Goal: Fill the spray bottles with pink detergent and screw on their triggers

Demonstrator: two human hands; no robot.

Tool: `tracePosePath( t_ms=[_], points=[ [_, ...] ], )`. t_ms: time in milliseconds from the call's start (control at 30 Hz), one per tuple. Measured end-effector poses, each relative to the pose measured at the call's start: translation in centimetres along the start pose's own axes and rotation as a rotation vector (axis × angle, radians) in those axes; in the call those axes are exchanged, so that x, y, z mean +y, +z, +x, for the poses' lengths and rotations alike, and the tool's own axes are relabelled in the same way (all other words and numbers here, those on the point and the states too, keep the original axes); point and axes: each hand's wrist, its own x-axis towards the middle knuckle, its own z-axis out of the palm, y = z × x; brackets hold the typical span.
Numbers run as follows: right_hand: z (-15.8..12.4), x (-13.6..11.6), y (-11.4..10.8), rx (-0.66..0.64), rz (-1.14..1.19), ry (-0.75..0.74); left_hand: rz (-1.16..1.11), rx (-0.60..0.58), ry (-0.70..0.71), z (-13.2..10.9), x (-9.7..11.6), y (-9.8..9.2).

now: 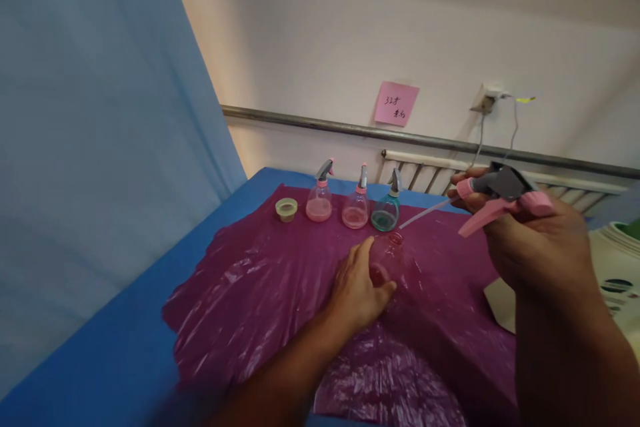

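My left hand [363, 283] is closed around a clear pink spray bottle [387, 255] that stands with its neck uncovered. In my right hand [530, 233] is a grey and pink spray nozzle [500, 190], held up to the right of that bottle. Its thin dip tube [425, 215] slants down to the left, with the tip near the bottle's mouth but outside it. Behind stand a pink spray bottle [319, 205], a second pink spray bottle [355, 212] and a teal spray bottle [385, 213], all with nozzles on and liquid inside.
A small round tub [287, 209] sits left of the bottles on the purple plastic sheet [270, 280] over the blue table [130, 340]. A large cream container [613, 267] stands at right. A blue curtain [100, 113] hangs at left; a radiator [425, 170] is behind.
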Motion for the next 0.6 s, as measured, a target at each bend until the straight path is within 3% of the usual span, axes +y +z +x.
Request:
tracePosePath(
  t_ms=[233,500,600],
  points=[
    [-0.6,1.9,0.1,-0.176,0.058,0.113,-0.035,0.013,0.028,0.0,-0.1,0.0],
    [-0.8,5.4,2.6,-0.481,0.269,0.387,-0.083,0.04,0.062,-0.2,0.1,0.1],
    [-0.9,5.8,3.2,-0.536,0.338,0.436,-0.103,0.02,0.054,-0.3,0.4,-0.1]
  ],
)
